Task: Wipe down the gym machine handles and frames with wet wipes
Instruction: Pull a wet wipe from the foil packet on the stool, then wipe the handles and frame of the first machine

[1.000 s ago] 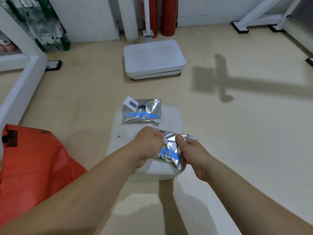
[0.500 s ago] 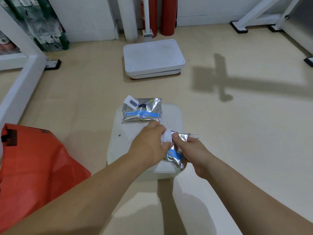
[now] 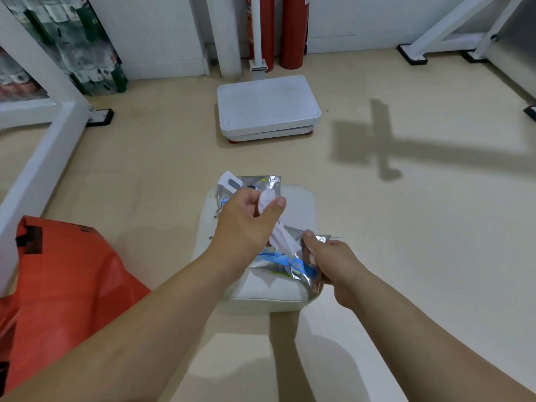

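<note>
— Why is the right hand [image 3: 333, 264] clamped on that foil packet [image 3: 285, 264] like that?

— To anchor it; the fingers are curled round its open end, pressing it against the white padded seat [image 3: 301, 207], so the pull has something to work against.

— And the other?

— The left hand [image 3: 246, 220] pinches a white wet wipe [image 3: 268, 200] between thumb and fingers, raised above the packet; the wipe stretches down in a strip to the packet's mouth, so I'd judge it is only part way out.

— There's a second packet [image 3: 261, 182] behind.

— Lying flat at the far end of the seat, half hidden by the left hand; it seems to be a spare, though I can't tell from here whether it has been opened.

— Any wiping done?

— Not that I can see; the white frame [image 3: 43, 158] stands off to the left, well apart from both hands, next to the orange bag [image 3: 63, 285]; the wipe has to come free first.
</note>
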`<state>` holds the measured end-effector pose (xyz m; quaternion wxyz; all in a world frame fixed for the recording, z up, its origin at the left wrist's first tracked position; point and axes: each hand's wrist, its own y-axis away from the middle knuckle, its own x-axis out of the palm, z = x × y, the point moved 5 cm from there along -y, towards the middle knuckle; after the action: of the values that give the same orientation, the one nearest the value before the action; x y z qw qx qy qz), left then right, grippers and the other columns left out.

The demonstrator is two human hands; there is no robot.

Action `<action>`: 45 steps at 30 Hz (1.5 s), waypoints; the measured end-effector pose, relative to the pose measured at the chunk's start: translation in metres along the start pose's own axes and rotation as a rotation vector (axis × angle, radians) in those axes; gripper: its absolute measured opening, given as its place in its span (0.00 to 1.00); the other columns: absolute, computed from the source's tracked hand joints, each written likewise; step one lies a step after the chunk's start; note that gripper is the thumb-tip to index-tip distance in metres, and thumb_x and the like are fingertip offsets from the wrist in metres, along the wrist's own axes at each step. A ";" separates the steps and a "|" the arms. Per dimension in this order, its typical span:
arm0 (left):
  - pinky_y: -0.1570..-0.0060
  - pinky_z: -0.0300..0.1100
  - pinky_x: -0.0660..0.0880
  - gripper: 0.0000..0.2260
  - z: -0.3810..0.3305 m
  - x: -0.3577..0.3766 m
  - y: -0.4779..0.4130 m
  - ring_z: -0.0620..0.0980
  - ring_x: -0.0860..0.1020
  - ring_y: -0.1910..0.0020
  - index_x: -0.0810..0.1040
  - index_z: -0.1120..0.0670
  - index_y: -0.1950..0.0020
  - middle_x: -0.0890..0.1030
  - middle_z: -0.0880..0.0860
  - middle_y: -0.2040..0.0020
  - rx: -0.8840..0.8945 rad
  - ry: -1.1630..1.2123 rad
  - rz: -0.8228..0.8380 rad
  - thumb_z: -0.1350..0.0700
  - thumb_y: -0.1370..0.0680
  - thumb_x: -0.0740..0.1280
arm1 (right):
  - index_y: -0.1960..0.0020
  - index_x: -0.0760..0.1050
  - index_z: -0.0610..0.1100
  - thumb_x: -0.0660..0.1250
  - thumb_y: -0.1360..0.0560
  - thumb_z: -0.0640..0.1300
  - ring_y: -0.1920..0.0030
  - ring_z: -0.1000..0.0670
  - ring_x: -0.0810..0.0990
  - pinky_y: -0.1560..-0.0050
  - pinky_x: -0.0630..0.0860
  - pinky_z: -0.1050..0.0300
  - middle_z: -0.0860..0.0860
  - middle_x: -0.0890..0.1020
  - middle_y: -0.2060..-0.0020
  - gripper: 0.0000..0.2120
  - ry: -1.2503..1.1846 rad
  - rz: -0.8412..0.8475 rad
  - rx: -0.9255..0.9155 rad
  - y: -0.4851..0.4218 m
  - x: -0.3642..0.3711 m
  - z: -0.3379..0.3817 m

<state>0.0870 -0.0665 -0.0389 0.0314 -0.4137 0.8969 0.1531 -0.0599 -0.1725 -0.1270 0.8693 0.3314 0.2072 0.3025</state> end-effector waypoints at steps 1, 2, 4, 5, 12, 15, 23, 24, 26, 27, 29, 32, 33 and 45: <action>0.56 0.56 0.85 0.12 0.003 0.001 0.003 0.62 0.85 0.55 0.79 0.57 0.46 0.86 0.59 0.55 -0.055 0.030 0.012 0.50 0.21 0.74 | 0.37 0.75 0.41 0.69 0.21 0.56 0.47 0.45 0.81 0.45 0.77 0.52 0.38 0.80 0.39 0.22 -0.016 -0.053 0.000 0.005 -0.001 0.007; 0.59 0.51 0.84 0.12 0.001 0.003 0.007 0.60 0.85 0.57 0.79 0.58 0.45 0.86 0.58 0.56 -0.104 0.064 0.024 0.51 0.21 0.74 | 0.30 0.70 0.42 0.69 0.22 0.55 0.41 0.43 0.79 0.41 0.76 0.50 0.40 0.75 0.33 0.27 0.003 -0.128 -0.032 0.014 -0.005 0.019; 0.64 0.45 0.80 0.11 -0.012 0.009 0.019 0.55 0.82 0.61 0.79 0.58 0.43 0.87 0.54 0.55 -0.192 0.139 0.042 0.54 0.20 0.72 | 0.26 0.68 0.47 0.69 0.22 0.55 0.34 0.44 0.74 0.34 0.74 0.47 0.48 0.68 0.29 0.28 0.039 -0.241 -0.171 0.042 -0.015 0.050; 0.63 0.45 0.79 0.10 -0.023 0.013 0.027 0.55 0.81 0.61 0.79 0.58 0.41 0.87 0.54 0.54 -0.231 0.177 0.058 0.54 0.19 0.72 | 0.31 0.74 0.48 0.69 0.22 0.55 0.34 0.46 0.76 0.33 0.74 0.46 0.50 0.71 0.31 0.22 0.012 -0.229 -0.244 0.059 -0.019 0.066; 0.48 0.53 0.80 0.11 -0.172 0.025 0.099 0.56 0.85 0.54 0.80 0.58 0.38 0.87 0.61 0.48 -0.351 0.309 0.222 0.58 0.17 0.63 | 0.43 0.83 0.42 0.69 0.19 0.45 0.54 0.46 0.86 0.49 0.83 0.46 0.43 0.86 0.46 0.10 -0.266 0.097 -0.162 0.214 -0.065 0.150; 0.47 0.52 0.80 0.10 -0.250 0.021 0.134 0.55 0.85 0.52 0.83 0.53 0.42 0.87 0.60 0.50 -0.350 0.284 0.213 0.61 0.21 0.67 | 0.46 0.83 0.42 0.71 0.20 0.45 0.54 0.48 0.86 0.53 0.82 0.51 0.43 0.87 0.50 0.07 -0.192 0.039 -0.172 0.278 -0.098 0.206; 0.56 0.44 0.74 0.17 -0.464 -0.005 0.233 0.51 0.80 0.56 0.81 0.54 0.39 0.86 0.53 0.53 -0.332 0.299 0.251 0.69 0.24 0.69 | 0.50 0.81 0.41 0.71 0.22 0.41 0.52 0.43 0.84 0.49 0.77 0.47 0.39 0.86 0.49 0.03 -0.198 -0.002 -0.200 0.469 -0.168 0.359; 0.57 0.44 0.73 0.17 -0.485 -0.009 0.247 0.51 0.79 0.57 0.83 0.54 0.41 0.85 0.53 0.54 -0.335 0.286 0.269 0.69 0.26 0.69 | 0.50 0.81 0.41 0.71 0.22 0.40 0.53 0.44 0.83 0.49 0.78 0.45 0.39 0.86 0.50 0.03 -0.205 0.003 -0.214 0.490 -0.173 0.375; 0.58 0.45 0.74 0.15 -0.526 -0.015 0.273 0.50 0.78 0.58 0.85 0.54 0.45 0.85 0.53 0.56 -0.316 0.249 0.298 0.65 0.30 0.69 | 0.50 0.81 0.41 0.70 0.22 0.39 0.56 0.45 0.81 0.52 0.77 0.45 0.42 0.85 0.56 0.03 -0.220 0.016 -0.236 0.528 -0.181 0.400; 0.57 0.46 0.74 0.15 -0.542 -0.018 0.285 0.50 0.79 0.59 0.84 0.55 0.46 0.85 0.54 0.55 -0.299 0.237 0.303 0.63 0.31 0.70 | 0.50 0.81 0.42 0.69 0.21 0.40 0.57 0.45 0.80 0.54 0.74 0.46 0.43 0.84 0.58 0.02 -0.223 0.020 -0.241 0.545 -0.184 0.410; 0.56 0.47 0.75 0.13 -0.572 -0.028 0.310 0.50 0.80 0.59 0.83 0.57 0.46 0.85 0.53 0.56 -0.281 0.246 0.282 0.58 0.31 0.73 | 0.50 0.80 0.45 0.68 0.20 0.41 0.58 0.44 0.78 0.56 0.72 0.48 0.44 0.82 0.57 0.02 -0.223 0.042 -0.246 0.576 -0.187 0.423; 0.52 0.48 0.76 0.15 -0.599 -0.045 0.347 0.54 0.82 0.55 0.81 0.58 0.46 0.86 0.56 0.52 -0.294 0.335 0.225 0.48 0.24 0.73 | 0.47 0.79 0.44 0.69 0.19 0.42 0.58 0.43 0.82 0.58 0.76 0.51 0.36 0.83 0.52 0.02 -0.195 0.146 -0.290 0.618 -0.183 0.436; 0.52 0.48 0.75 0.18 -0.603 -0.053 0.359 0.57 0.83 0.53 0.82 0.58 0.45 0.86 0.58 0.49 -0.301 0.353 0.194 0.44 0.23 0.70 | 0.46 0.79 0.43 0.69 0.19 0.42 0.57 0.44 0.84 0.59 0.78 0.53 0.36 0.84 0.51 0.03 -0.177 0.191 -0.308 0.632 -0.179 0.440; 0.60 0.47 0.77 0.13 -0.607 -0.215 0.492 0.60 0.80 0.60 0.75 0.60 0.53 0.83 0.66 0.55 -0.064 0.353 -0.274 0.56 0.25 0.77 | 0.48 0.85 0.42 0.67 0.19 0.57 0.46 0.38 0.86 0.40 0.81 0.37 0.40 0.87 0.50 0.18 0.160 0.629 -0.385 0.765 -0.035 0.440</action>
<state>-0.0993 0.2085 0.7005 -0.1186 -0.5528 0.8187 0.1008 -0.1358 0.0627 0.7207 0.7615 0.1847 0.1019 0.6129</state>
